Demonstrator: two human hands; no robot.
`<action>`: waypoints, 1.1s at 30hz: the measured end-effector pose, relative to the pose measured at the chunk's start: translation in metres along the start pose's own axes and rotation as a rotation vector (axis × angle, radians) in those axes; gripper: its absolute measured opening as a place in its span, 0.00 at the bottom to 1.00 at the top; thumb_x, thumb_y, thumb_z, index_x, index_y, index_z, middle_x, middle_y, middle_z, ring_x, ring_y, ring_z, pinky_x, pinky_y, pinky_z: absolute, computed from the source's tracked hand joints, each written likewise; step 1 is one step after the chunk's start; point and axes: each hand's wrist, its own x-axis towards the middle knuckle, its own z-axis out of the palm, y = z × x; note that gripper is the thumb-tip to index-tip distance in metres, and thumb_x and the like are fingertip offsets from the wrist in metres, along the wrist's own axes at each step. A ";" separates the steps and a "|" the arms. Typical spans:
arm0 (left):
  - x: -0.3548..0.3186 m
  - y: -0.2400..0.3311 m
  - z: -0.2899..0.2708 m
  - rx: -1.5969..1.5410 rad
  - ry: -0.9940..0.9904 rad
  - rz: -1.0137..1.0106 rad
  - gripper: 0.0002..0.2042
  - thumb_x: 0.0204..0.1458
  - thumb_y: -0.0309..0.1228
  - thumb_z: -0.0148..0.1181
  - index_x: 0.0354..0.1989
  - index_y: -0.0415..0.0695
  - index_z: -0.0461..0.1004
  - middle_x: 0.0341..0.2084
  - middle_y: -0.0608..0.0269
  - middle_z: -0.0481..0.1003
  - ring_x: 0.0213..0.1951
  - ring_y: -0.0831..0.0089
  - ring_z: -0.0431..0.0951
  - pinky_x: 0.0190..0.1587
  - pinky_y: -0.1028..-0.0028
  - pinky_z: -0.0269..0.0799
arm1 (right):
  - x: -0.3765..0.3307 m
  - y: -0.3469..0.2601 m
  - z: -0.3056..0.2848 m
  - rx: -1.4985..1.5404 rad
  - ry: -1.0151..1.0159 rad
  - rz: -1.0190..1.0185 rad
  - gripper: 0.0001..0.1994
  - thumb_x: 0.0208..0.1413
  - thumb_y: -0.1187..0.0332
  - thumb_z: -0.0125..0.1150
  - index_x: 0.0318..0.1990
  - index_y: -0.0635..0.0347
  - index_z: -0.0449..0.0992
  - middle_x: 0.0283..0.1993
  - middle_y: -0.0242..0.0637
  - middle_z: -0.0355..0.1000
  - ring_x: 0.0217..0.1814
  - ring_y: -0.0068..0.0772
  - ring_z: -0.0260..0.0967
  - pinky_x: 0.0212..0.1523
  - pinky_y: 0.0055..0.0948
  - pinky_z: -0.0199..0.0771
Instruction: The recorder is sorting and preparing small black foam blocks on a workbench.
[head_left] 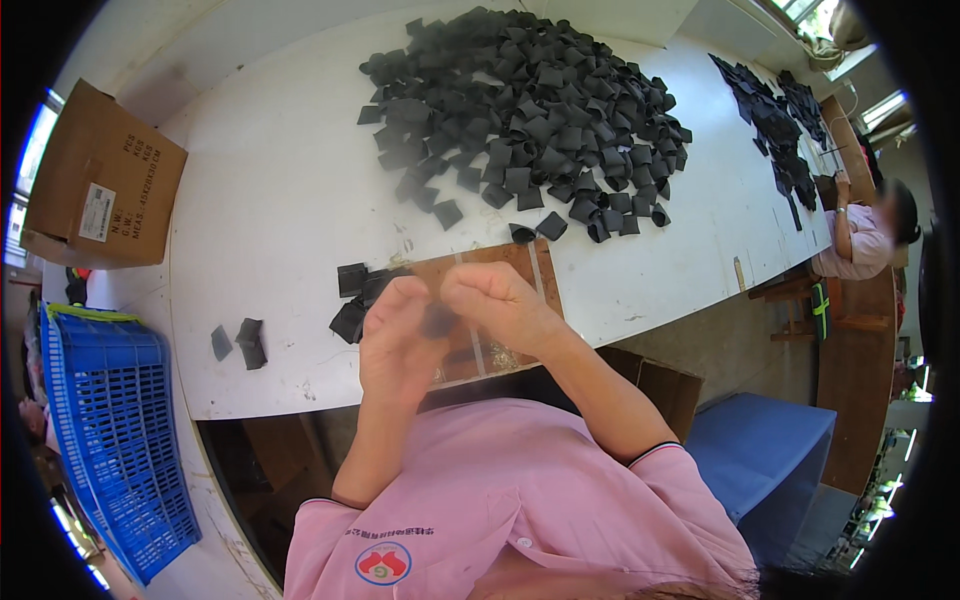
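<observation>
My left hand (393, 335) and my right hand (500, 302) are held close together above a brown board (522, 268) at the table's near edge. Both have their fingers curled in. Between them is a small black fabric sleeve (437, 320), blurred and partly covered by the fingers. Beside and behind my left hand lies a small group of black sleeves (350, 280). Farther back spreads a large heap of the same short, flat black sleeves (550, 110), some with their ends gaping.
Two or three black pieces (250, 343) lie apart at the left of the white table (270, 200). Left of it are a cardboard box (140, 195) and a blue crate (120, 420). Dark strips (770, 125) lie far right, near a seated person (855, 240). A blue bin (750, 440) stands right of me.
</observation>
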 end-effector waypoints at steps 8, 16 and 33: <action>-0.002 0.011 0.016 1.070 -0.073 0.731 0.17 0.37 0.12 0.49 0.40 0.35 0.67 0.37 0.58 0.70 0.36 0.75 0.69 0.40 0.77 0.63 | -0.003 0.010 0.001 -0.852 0.481 -0.507 0.03 0.47 0.73 0.54 0.27 0.63 0.68 0.23 0.36 0.64 0.23 0.30 0.62 0.22 0.25 0.61; 0.003 0.016 0.019 1.155 -0.215 0.665 0.05 0.43 0.20 0.58 0.29 0.36 0.71 0.29 0.55 0.72 0.33 0.71 0.70 0.36 0.76 0.65 | -0.025 0.000 0.010 -0.985 0.397 -0.697 0.22 0.41 0.60 0.62 0.41 0.64 0.66 0.37 0.40 0.63 0.32 0.36 0.64 0.28 0.28 0.68; -0.006 0.001 0.023 0.597 0.145 0.641 0.04 0.53 0.26 0.46 0.29 0.38 0.65 0.28 0.57 0.69 0.31 0.75 0.67 0.38 0.79 0.62 | -0.023 -0.016 0.029 -0.993 0.443 -0.723 0.17 0.36 0.74 0.62 0.37 0.66 0.68 0.28 0.37 0.65 0.26 0.33 0.64 0.21 0.27 0.65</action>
